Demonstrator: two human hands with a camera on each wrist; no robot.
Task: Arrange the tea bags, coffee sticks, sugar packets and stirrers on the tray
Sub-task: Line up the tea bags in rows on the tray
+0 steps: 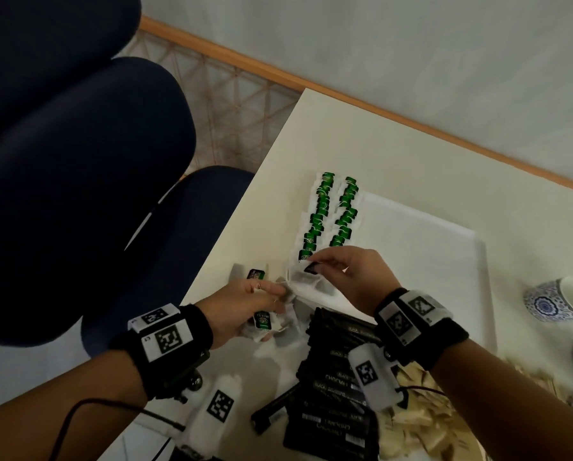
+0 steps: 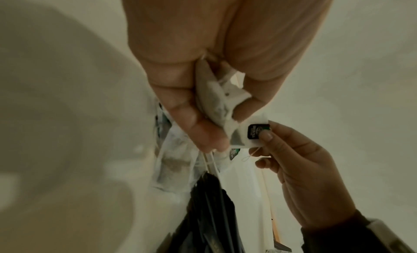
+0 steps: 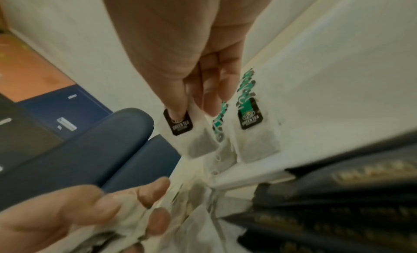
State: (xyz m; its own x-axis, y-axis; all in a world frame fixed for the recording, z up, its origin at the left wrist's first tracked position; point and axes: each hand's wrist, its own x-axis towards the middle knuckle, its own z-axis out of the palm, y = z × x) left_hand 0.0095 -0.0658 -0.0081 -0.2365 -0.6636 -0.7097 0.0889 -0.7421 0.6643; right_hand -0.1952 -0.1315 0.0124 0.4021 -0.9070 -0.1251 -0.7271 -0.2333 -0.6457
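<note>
Right hand (image 1: 348, 274) pinches one tea bag (image 3: 189, 132) by its tag, frame centre, to extend two rows (image 1: 328, 214) on the tray (image 1: 444, 247). Left hand (image 1: 245, 307) clutches a spare bunch (image 2: 216, 103) as supply. Coffee sticks (image 1: 335, 377) wait below.

Green-tag tea bags (image 1: 328, 214): 2 rows on white tray (image 1: 444, 261) left edge.

Tea bag (image 3: 189, 132) in right-hand grip (image 3: 194, 89)

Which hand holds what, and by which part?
Right hand pinches one tea bag at its tag end. Left hand grips a bunch of tea bags mid-body.
</note>
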